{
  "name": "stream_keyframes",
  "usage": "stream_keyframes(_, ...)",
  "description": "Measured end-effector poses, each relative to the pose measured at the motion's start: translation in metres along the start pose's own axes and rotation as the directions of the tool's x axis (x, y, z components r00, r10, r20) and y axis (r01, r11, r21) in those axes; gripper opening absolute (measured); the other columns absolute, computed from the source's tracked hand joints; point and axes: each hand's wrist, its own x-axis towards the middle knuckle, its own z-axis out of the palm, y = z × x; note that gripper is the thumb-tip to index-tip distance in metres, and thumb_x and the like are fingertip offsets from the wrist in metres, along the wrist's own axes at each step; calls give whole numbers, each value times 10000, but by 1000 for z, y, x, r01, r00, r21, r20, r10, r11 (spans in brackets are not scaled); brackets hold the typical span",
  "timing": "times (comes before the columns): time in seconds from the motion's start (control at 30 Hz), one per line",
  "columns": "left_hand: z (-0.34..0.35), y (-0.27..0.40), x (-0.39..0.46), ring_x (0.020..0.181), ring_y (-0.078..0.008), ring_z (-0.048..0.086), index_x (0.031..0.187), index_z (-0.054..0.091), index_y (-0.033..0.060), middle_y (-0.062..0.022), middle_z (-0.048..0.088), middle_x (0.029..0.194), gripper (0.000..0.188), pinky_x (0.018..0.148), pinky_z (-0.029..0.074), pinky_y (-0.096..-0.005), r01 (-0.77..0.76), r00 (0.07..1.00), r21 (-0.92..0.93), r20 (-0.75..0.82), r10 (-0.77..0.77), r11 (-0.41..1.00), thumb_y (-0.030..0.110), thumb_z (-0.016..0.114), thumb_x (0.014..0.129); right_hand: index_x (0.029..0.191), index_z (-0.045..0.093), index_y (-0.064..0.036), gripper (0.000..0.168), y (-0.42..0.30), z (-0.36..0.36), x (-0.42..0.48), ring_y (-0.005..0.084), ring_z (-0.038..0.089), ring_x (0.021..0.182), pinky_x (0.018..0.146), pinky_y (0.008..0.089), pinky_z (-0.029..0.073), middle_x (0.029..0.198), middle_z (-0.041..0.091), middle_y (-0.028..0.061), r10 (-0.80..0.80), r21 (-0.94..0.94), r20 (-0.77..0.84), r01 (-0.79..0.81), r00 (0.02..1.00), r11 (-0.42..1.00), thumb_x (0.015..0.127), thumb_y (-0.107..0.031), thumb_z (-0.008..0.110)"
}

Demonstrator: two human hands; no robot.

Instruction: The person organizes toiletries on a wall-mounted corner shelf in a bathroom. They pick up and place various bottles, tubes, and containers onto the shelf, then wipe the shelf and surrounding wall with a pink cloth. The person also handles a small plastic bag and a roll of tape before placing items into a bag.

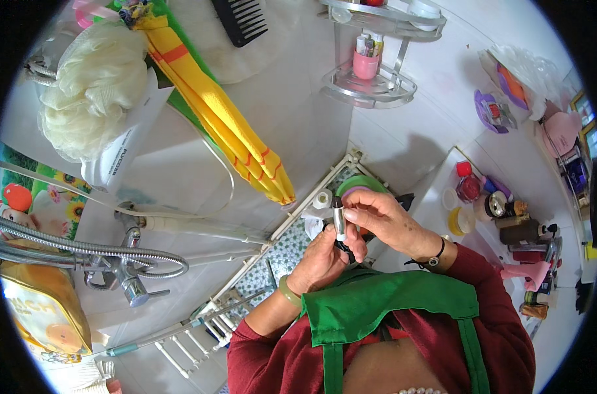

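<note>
A small silver tube with a dark tip point(339, 221) stands nearly upright between my two hands, in front of my green apron. My left hand point(323, 258) grips its lower part, with a black thing, too hidden to name, just below. The fingers of my right hand point(380, 219) are bent at the tube's upper part; whether they pinch it or only touch it I cannot tell. Beyond the hands, low in the corner, are a white round container point(322, 198) and a green basin-like thing point(360, 184), partly hidden by my right hand.
Bottles and jars, among them a yellow-rimmed jar point(461, 220), crowd the white ledge at right. A corner rack point(370, 91) holds a pink cup point(366, 65). At left are a shower mixer point(131, 283), a yellow towel point(219, 113) and a mesh sponge point(94, 91).
</note>
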Motion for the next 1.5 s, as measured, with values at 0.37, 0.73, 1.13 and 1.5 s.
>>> stream_keyframes(0.37,-3,-7,0,674,-193,518,927,546,43,-81,569,748,394,641,415,-298,62,997,20,-52,-61,998,395,372,904,821,508,-29,220,18,-6,-2,115,502,490,390,287,475,577,457,0,176,396,62,-186,983,899,887,-235,467)
stream_keyframes(0.73,5,-16,-1,709,-166,482,990,508,42,-48,528,774,458,672,393,-297,176,975,119,-158,-156,977,438,291,914,764,486,-59,242,40,-12,-16,124,391,421,405,344,431,511,365,5,231,525,88,-242,969,816,897,-254,431)
stream_keyframes(1.13,-48,-27,-31,710,-181,448,845,492,60,-22,437,719,283,689,392,-326,115,953,-20,-280,-116,993,322,585,792,907,521,-31,176,-24,-109,-95,50,486,625,540,177,407,819,602,44,-166,-53,-503,161,848,985,881,-200,477)
stream_keyframes(1.5,-65,-22,-43,660,-194,442,819,509,70,-33,424,682,253,625,387,-343,47,908,32,-419,-30,998,323,505,825,997,560,-43,217,-156,-190,-259,55,516,702,622,194,434,846,605,3,-689,-715,-696,-103,203,691,843,-194,545)
